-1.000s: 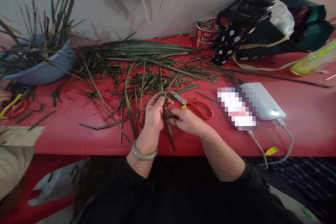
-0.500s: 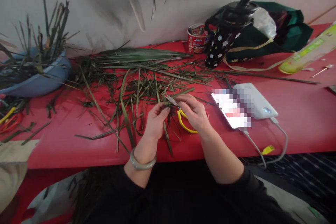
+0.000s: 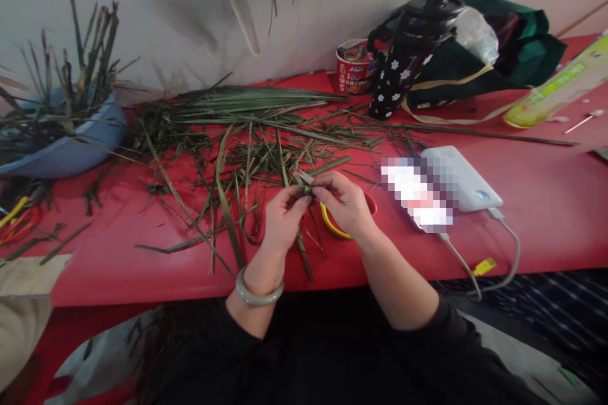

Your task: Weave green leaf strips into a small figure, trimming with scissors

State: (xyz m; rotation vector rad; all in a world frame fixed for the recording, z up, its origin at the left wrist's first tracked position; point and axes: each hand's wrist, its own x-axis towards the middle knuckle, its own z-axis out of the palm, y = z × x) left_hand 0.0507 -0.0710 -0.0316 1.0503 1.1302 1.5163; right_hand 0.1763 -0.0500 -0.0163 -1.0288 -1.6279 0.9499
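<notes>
Over the table's front part, my two hands meet fingertip to fingertip. My left hand (image 3: 284,218), with a pale bangle (image 3: 259,297) on its wrist, is closed in a pinch on a small piece of green leaf (image 3: 308,190). My right hand (image 3: 346,205) is also closed, its thumb and finger at that leaf piece. Scissors (image 3: 327,221) with yellow and red handles are held in my right hand; their blades stick out beyond the fingers, pointing left. The fingers hide the pivot and most of the leaf piece.
Cut leaf strips (image 3: 256,158) litter the red table (image 3: 156,278). A blue basin (image 3: 102,133) of stalks stands left, near other scissors (image 3: 19,221). A phone (image 3: 418,196), white power bank (image 3: 458,177) and cable lie right. Behind are a flowered tumbler (image 3: 399,69) and red paper tub (image 3: 354,69).
My right fingertips have come in to the leaf piece beside my left fingertips. The scissors have turned slightly in my right hand, and more of the red handle shows.
</notes>
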